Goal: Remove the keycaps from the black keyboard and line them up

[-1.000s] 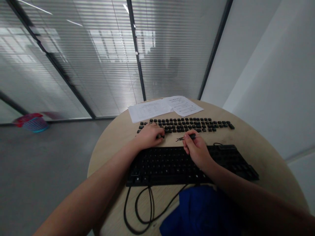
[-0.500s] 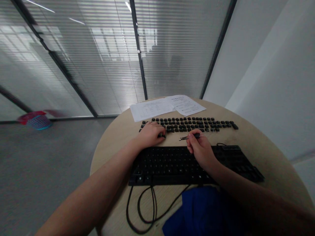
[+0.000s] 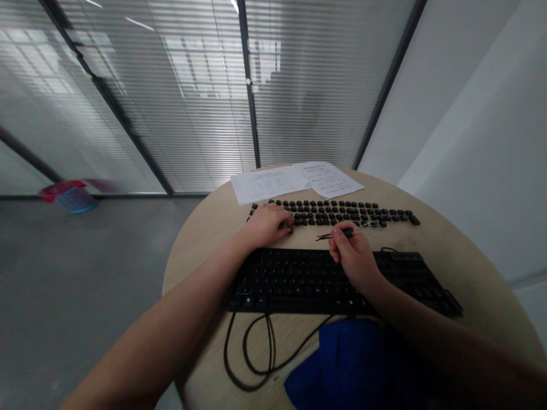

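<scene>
My right hand (image 3: 352,250) is closed around a keycap puller (image 3: 348,232). Its dark hooked tip points left and thin wires stick out on the other side. Over the left end of the rows of loose black keycaps (image 3: 329,216), my left hand (image 3: 270,224) has its fingers bent together at a small black keycap (image 3: 291,228), partly hidden by the fingers. Below both hands lies a black keyboard (image 3: 290,279). The right wrist and forearm pass over its right half.
Printed paper sheets (image 3: 273,185) lie at the far side of the round wooden table (image 3: 200,228). A looped black cable (image 3: 252,373) and blue cloth (image 3: 342,353) are at the near edge. A blue and red basket (image 3: 77,199) stands on the floor at left.
The whole view has shifted slightly, so the table appears a little further right and higher. The left hand's fingers have come down nearer the keycap rows. The right hand keeps its grip on the puller.
</scene>
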